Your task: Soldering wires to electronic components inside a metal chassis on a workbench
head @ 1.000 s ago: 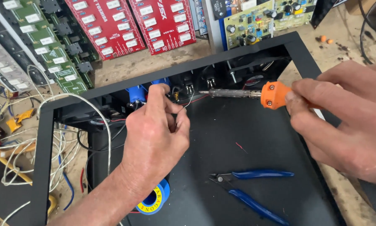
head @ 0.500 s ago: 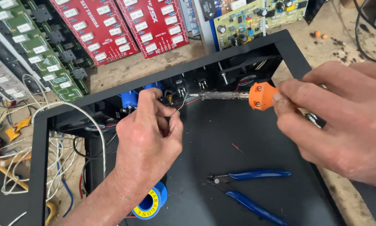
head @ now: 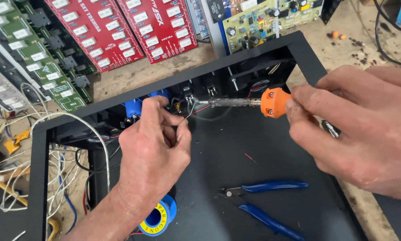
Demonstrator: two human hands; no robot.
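The right hand (head: 356,129) is gripping the iron (head: 249,101), lying sideways, tip pointing at the left hand (head: 153,143) pinching wire (head: 188,112).

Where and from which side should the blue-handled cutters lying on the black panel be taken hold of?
Take the blue-handled metal side cutters by the two handles, coming from above and the right: they lie flat on the black metal chassis panel, handles splayed rightward, small jaws pointing left toward the left hand.
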